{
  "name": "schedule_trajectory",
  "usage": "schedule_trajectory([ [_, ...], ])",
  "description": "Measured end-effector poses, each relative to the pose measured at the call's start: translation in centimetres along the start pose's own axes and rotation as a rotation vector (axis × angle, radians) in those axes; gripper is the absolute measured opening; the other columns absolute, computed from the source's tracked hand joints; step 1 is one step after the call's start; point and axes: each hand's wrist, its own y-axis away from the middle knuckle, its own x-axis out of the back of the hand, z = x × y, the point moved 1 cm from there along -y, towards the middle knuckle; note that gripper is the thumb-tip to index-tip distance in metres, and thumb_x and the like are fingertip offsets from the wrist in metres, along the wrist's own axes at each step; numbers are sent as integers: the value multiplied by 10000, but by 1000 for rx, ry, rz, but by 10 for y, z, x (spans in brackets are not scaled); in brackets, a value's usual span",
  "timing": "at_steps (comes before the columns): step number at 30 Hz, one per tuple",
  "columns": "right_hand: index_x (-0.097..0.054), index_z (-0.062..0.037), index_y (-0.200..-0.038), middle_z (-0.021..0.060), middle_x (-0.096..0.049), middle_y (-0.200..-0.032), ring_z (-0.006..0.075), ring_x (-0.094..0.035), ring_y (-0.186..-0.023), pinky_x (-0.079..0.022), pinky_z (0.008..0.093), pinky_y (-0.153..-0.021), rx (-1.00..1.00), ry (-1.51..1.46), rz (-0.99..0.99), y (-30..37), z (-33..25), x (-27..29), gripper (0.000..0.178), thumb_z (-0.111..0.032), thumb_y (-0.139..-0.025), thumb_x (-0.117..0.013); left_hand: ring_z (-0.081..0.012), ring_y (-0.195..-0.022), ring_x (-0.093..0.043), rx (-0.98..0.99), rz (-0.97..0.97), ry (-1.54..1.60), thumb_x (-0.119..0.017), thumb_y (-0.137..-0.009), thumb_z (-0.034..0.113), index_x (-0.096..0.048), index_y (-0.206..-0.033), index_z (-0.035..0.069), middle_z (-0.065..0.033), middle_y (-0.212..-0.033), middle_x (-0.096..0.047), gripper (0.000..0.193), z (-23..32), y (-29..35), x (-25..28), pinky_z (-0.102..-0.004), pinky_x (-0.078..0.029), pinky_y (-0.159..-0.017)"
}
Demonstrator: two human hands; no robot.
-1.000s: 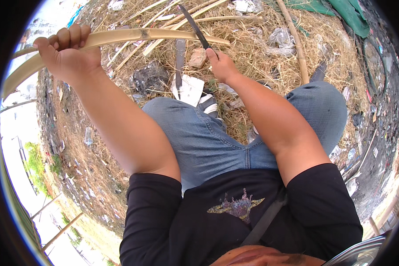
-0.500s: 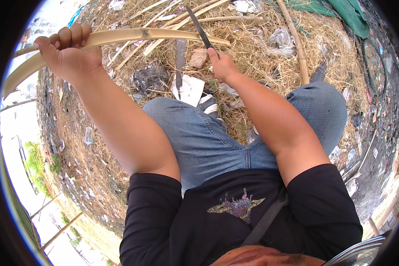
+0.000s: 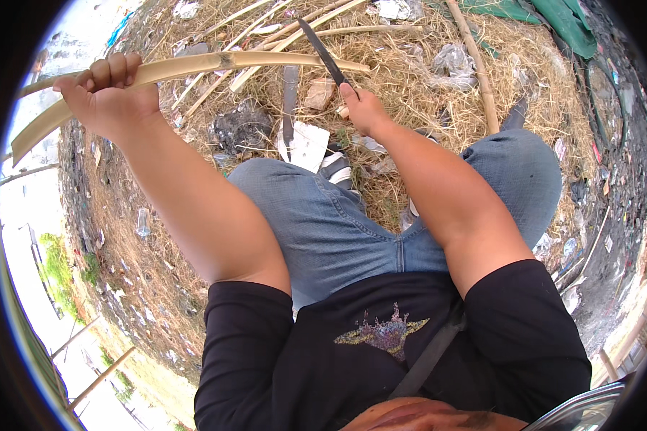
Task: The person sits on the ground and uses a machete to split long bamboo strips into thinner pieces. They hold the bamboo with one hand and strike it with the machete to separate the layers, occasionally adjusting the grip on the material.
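My left hand (image 3: 108, 97) is raised at the upper left and grips a long pale bamboo strip (image 3: 216, 63) that curves from the left rim across to the middle top. My right hand (image 3: 364, 109) holds a knife with a dark blade (image 3: 320, 49). The blade slants up and to the left and meets the strip near its right end. My knees in blue jeans (image 3: 323, 215) lie below both hands.
Dry straw covers the ground. Several split bamboo strips (image 3: 280, 29) and a whole bamboo pole (image 3: 478, 68) lie ahead. Another dark blade (image 3: 289, 100), white paper (image 3: 308, 144) and plastic scraps lie near my feet. Green tarpaulin (image 3: 561, 21) is at the top right.
The knife blade has shifted slightly along the strip's right end. My left hand and the strip have dropped and moved a little to the left.
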Motion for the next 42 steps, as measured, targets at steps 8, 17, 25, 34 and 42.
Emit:
schedule_trajectory([
  [8, -682, -29, -1118, 162, -721, -920, 304, -692, -882, -520, 438, -814, 217, 158, 54, 24, -32, -12, 520, -526, -1006, -575, -129, -541, -226, -3, 13, 23, -545, -1043, 466, -308, -768, 164, 35, -596, -219, 472, 8, 3, -5, -312, -238, -546],
  [17, -531, -80, -1025, 48, -607, -810, 89, -486, -527, -433, 276, -480, 332, -687, -73, 64, -142, 7, 411, -454, -983, -696, -120, -535, -229, -160, 254, 135, -397, -1062, 597, -325, -751, 187, 41, -591, -251, 519, 55, 12, -15, -287, -232, -535],
  [25, -553, -59, -1091, 97, -653, -1039, 133, -610, -656, -526, 295, -542, 469, -663, 208, 88, -204, 98, 467, -468, -952, -729, -114, -518, -235, -379, 311, 417, -338, -1034, 633, -333, -732, 196, 47, -592, -253, 531, 135, 22, -12, -277, -224, -495],
  [34, -470, -65, -1137, 120, -574, -1200, 288, -694, -977, -647, 411, -758, 552, -956, 320, 101, -220, 172, 504, -380, -913, -793, -126, -523, -280, -292, 286, 522, -360, -1016, 522, -402, -743, 177, 36, -606, -300, 442, 146, 41, -34, -274, -269, -490],
  [42, -526, -95, -1157, 75, -645, -1049, 234, -682, -854, -666, 400, -723, 581, -1158, 358, 113, -226, 202, 351, -99, -913, -778, -125, -571, -340, -104, 17, 692, -348, -1035, 433, -397, -818, 156, 15, -671, -362, 355, 123, 30, -40, -275, -314, -517],
])
